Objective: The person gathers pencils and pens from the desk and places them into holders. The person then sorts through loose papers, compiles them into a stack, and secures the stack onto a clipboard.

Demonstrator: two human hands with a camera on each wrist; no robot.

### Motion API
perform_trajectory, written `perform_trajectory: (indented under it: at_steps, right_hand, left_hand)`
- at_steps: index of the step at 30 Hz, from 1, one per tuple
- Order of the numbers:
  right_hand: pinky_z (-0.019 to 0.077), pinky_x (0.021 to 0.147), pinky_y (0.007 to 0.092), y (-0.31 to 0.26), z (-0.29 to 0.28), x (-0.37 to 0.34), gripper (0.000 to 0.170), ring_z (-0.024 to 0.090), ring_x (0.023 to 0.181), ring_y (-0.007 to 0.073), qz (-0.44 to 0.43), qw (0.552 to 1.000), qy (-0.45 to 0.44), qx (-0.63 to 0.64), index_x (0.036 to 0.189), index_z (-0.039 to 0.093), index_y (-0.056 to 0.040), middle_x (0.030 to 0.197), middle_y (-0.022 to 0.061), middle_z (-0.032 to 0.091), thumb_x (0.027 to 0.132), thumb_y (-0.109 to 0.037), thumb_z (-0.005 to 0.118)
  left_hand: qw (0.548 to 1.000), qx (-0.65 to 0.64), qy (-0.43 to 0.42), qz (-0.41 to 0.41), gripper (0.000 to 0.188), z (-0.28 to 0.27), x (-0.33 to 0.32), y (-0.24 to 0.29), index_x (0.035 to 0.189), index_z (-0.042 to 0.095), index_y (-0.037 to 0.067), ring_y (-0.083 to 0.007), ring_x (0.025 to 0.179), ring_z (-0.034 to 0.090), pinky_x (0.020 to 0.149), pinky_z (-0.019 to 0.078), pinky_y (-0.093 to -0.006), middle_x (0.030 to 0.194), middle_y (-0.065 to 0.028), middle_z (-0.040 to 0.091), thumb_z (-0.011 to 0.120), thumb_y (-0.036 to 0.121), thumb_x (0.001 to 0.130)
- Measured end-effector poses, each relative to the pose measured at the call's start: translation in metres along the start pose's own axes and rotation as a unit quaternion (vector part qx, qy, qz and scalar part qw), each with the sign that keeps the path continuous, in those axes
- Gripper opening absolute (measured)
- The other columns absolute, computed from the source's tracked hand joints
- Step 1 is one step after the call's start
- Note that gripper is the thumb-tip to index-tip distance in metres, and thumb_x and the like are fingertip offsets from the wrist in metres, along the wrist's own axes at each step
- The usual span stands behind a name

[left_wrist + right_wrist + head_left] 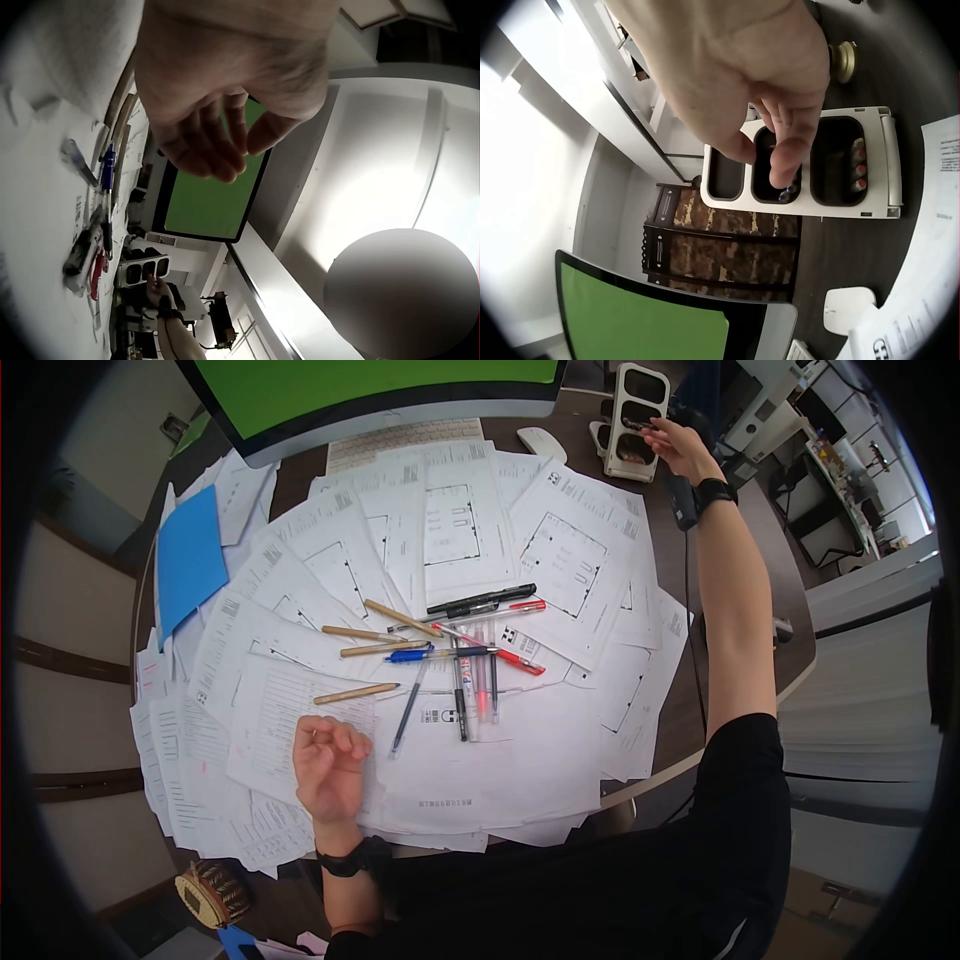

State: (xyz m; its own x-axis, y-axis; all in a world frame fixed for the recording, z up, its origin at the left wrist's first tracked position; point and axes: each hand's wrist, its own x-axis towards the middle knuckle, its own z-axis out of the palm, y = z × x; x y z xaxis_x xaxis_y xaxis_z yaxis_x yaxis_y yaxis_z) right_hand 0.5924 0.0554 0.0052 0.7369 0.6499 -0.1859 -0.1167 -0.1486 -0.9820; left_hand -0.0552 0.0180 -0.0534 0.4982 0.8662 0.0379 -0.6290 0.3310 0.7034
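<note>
Reaching to the far right of the desk, my right hand (682,448) hovers over the middle compartment of a white three-compartment organizer (881,161). In the right wrist view, its thumb and fingers stand apart over some blue-ended pens (788,192) there. The neighbouring compartment holds several red-ended sticks (859,169). My left hand (331,768) is held over the papers, palm up with fingers loosely curled and nothing in it. Beyond it lie several wooden pencils (355,694), a blue pen (408,656), a thick black pen (482,599) and a pile of red, black and clear-barrelled pens (519,662).
Printed sheets (460,770) fan out across the dark desk (735,615). At the back stand a green-screened monitor (370,385), a keyboard (405,443) and a white mouse (541,444). A blue folder (192,565) lies at the left, and a woven basket (212,895) stands below the desk edge.
</note>
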Motion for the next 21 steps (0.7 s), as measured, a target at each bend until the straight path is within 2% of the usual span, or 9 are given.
perform_trajectory:
  at_steps: [3,5,6,8,12,14,18,20,21]
  right_hand:
    - [0.054,0.057,0.0235,0.007,0.0,0.0,0.026,0.066,0.071,0.0201,-0.034,0.999,0.01,0.016,0.105,0.055,0.0066,0.088,0.0149,0.065,0.088,-0.012,0.06]
    - [0.0534,0.058,0.0243,0.014,0.002,0.0,0.025,0.067,0.073,0.0188,-0.097,0.99,0.071,-0.08,0.105,0.056,0.0039,0.089,0.0152,0.065,0.086,-0.011,0.06]
    - [0.0534,0.058,0.0243,0.016,0.002,0.001,0.025,0.067,0.073,0.0188,-0.097,0.99,0.07,-0.08,0.105,0.056,0.0039,0.089,0.0152,0.065,0.086,-0.011,0.06]
    - [0.0538,0.066,0.0301,0.014,0.012,-0.014,0.024,0.068,0.072,0.0207,-0.159,0.924,0.162,-0.31,0.105,0.056,-0.0001,0.093,0.0174,0.065,0.083,-0.009,0.057]
    - [0.0521,0.077,0.0379,0.023,0.008,-0.001,0.028,0.068,0.081,0.0254,-0.183,0.882,0.179,-0.397,0.109,0.055,-0.0046,0.095,0.0176,0.065,0.08,-0.007,0.057]
    - [0.0484,0.085,0.0439,0.023,0.011,-0.002,0.034,0.063,0.095,0.032,-0.253,0.769,0.237,-0.537,0.112,0.057,-0.013,0.104,0.0156,0.063,0.079,-0.007,0.058]
    - [0.048,0.085,0.0444,0.023,0.026,-0.015,0.038,0.055,0.106,0.0358,-0.296,0.731,0.249,-0.562,0.114,0.058,-0.019,0.114,0.0126,0.059,0.078,-0.008,0.059]
    - [0.0475,0.086,0.0433,0.027,0.027,-0.008,0.044,0.055,0.103,0.0386,-0.376,0.654,0.17,-0.635,0.117,0.057,-0.0211,0.124,0.0143,0.051,0.076,-0.005,0.06]
    - [0.0475,0.086,0.0433,0.029,0.028,-0.005,0.044,0.055,0.103,0.0386,-0.376,0.654,0.17,-0.635,0.117,0.057,-0.0211,0.124,0.0143,0.051,0.076,-0.005,0.06]
  left_hand:
    - [1.0,-0.003,0.005,0.003,0.028,0.0,-0.001,0.0,0.106,0.047,0.003,-0.0207,0.074,0.051,0.071,0.0423,-0.035,0.084,-0.0099,0.053,0.059,0.012,0.083]
    - [1.0,-0.003,0.007,0.003,0.027,0.0,-0.001,0.0,0.105,0.047,0.003,-0.0204,0.074,0.051,0.071,0.0422,-0.0348,0.083,-0.0097,0.052,0.059,0.012,0.083]
    - [1.0,-0.002,0.008,0.003,0.027,0.0,-0.002,0.0,0.105,0.047,0.003,-0.0204,0.074,0.051,0.071,0.0422,-0.0348,0.083,-0.0097,0.052,0.059,0.012,0.083]
    - [1.0,0.0,0.011,0.003,0.026,0.0,-0.002,0.0,0.105,0.048,0.003,-0.0202,0.074,0.05,0.07,0.042,-0.0346,0.083,-0.0095,0.052,0.059,0.011,0.083]
    - [1.0,0.002,0.016,0.006,0.026,0.001,-0.001,-0.001,0.105,0.048,0.003,-0.0199,0.073,0.05,0.07,0.0417,-0.0343,0.082,-0.0094,0.052,0.059,0.011,0.083]
    - [1.0,0.019,0.01,-0.006,0.029,0.004,-0.001,0.001,0.108,0.047,0.006,-0.0161,0.073,0.045,0.071,0.0391,-0.0315,0.082,-0.0053,0.048,0.059,0.011,0.082]
    - [1.0,0.002,0.013,0.01,0.026,0.004,0.0,-0.001,0.105,0.048,0.003,-0.0195,0.073,0.05,0.069,0.0414,-0.0338,0.082,-0.0089,0.053,0.059,0.011,0.083]
    - [1.0,0.006,0.015,0.01,0.026,0.005,0.001,-0.001,0.104,0.048,0.003,-0.0194,0.073,0.05,0.069,0.0413,-0.0337,0.082,-0.0087,0.052,0.059,0.011,0.083]
    - [1.0,0.006,0.014,0.01,0.026,0.005,0.001,-0.001,0.104,0.048,0.003,-0.0194,0.073,0.05,0.069,0.0413,-0.0337,0.082,-0.0087,0.052,0.059,0.011,0.083]
